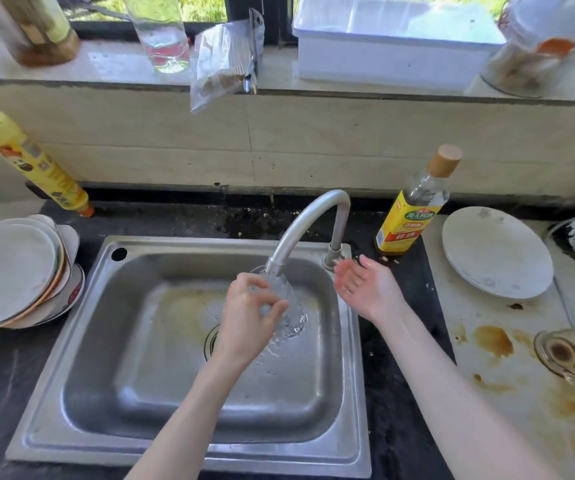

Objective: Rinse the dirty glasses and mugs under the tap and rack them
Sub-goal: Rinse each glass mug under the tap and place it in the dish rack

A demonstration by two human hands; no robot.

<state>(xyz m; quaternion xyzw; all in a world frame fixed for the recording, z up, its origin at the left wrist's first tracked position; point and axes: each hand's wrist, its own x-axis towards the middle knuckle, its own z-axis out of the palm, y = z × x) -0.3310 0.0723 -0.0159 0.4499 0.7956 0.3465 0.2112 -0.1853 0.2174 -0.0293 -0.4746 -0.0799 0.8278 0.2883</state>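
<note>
My left hand (248,320) grips a clear ribbed glass (291,311) over the steel sink (81,341), tilted with its mouth up against the spout of the tap (308,226). Water runs through the glass and splashes down toward the drain. My right hand (365,285) hovers open, palm up, just right of the tap's base, holding nothing. A dirty glass (570,351) with brown residue lies on its side at the right edge of the counter. A tall clear glass (161,32) stands on the window ledge.
A stack of plates (12,271) sits left of the sink. A yellow-labelled bottle (414,209) and a white plate (497,252) are on the right, above brown stains on the counter. A white tub (393,39), jars and a plastic bag line the ledge.
</note>
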